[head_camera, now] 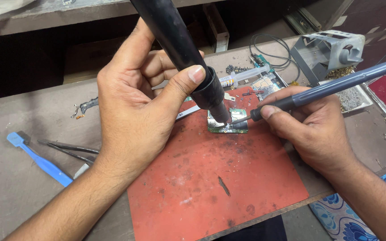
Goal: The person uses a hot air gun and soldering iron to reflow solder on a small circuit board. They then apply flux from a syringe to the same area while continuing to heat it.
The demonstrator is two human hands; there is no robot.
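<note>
While the left hand (132,107) grips a black hot-air nozzle (182,49) and the right hand (311,129) pinches a grey soldering iron (336,87), both tips meet over a small green circuit board (228,121). That board lies at the far edge of a red mat (211,183) on the worktop (18,187); a blue pry tool (39,159) and tweezers (68,149) lie left of the mat.

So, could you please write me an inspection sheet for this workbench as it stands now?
Surface: worn brown bench with a stained red mat.
Job's things: small green circuit board on the mat; black hot-air nozzle and grey soldering iron both aimed at it.
Clutter: blue plastic tool, tweezers, syringe, loose parts, metal stand.
Grippers: left hand grips the nozzle; right hand grips the iron.
Cables: black cable coiled behind.
Surroundings: dark shelf recess behind; patterned blue cloth at lower right.
</note>
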